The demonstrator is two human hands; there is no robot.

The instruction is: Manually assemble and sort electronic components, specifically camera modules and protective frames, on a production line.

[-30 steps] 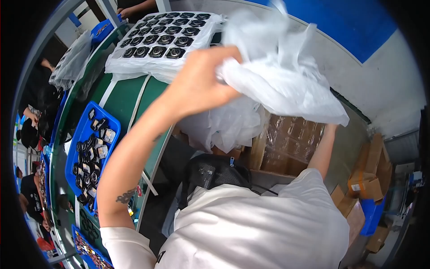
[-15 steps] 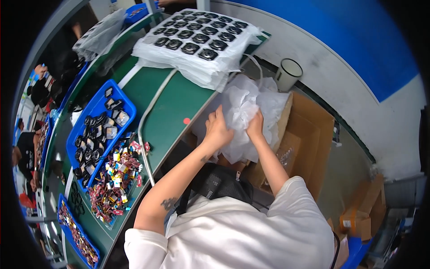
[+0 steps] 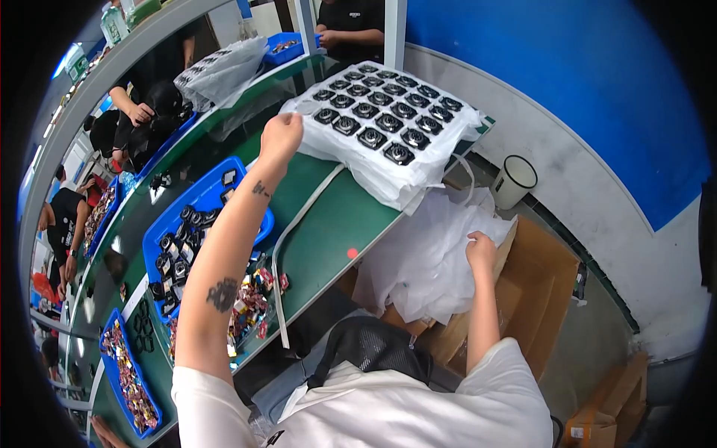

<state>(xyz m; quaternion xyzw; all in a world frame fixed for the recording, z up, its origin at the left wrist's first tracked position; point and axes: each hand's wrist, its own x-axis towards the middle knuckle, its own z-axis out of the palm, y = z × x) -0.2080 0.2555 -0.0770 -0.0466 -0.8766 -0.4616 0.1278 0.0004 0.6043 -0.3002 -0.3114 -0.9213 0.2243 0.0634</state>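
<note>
At far left, a small blue tray of colourful bits is set on the green counter. Next, a larger blue tray is filled with black parts, probably penned in so they don't mix with the loose colourful parts heaped beside it, partly hidden by the left forearm.

The left hand is raised over the counter, fingers drawn together, fingertips brought onto the left corner of the sheeted stack; its white edge appears pinched, probably at the corner because it is the easiest part to reach. The stack is placed flat at the counter's far end. On its top, round-faced black modules are seated in spaced rows, presumably to avoid rubbing.

Right of the stack and lower, off the counter edge, loose white sheets are piled by an open cardboard box, likely within easy reach. The right hand is laid at the pile's right edge, fingers curled, thumb apparently bent inward; whether a sheet is gripped cannot be told. The two hands are held well apart. Behind, a pale bin is stood by the wall.
</note>
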